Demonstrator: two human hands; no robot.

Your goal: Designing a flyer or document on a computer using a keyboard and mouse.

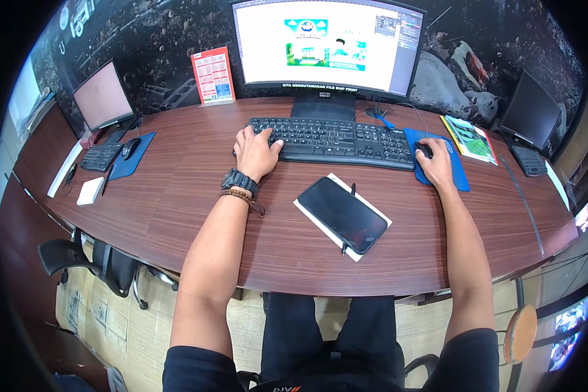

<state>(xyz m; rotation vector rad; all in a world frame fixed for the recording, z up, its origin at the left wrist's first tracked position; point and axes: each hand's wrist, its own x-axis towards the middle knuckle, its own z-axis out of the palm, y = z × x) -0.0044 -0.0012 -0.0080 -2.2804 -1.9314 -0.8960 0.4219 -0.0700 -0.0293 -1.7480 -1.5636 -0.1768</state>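
Observation:
My left hand (256, 153) rests on the left end of a black keyboard (336, 140), its fingers spread over the keys and nothing held. A dark watch and beaded bracelets circle that wrist. Over at the keyboard's right end, my right hand (439, 164) is curved around a black computer mouse (424, 151), which it partly hides. The mouse sits on a blue mouse pad (461, 181). Between my forearms a black smartphone (343, 215) lies on a white notepad, with a pen (344, 248) partly hidden beneath the phone. A large monitor (261, 39) behind the keyboard displays a green and blue layout.
The brown desk (176, 189) curves around me. A red and white stand-up card (213, 76) is left of the monitor, a colourful booklet (469, 139) right of the mouse pad. Another workstation's screen (102, 97) stands left, a dark screen (532, 108) right. An office chair (104, 261) is at lower left.

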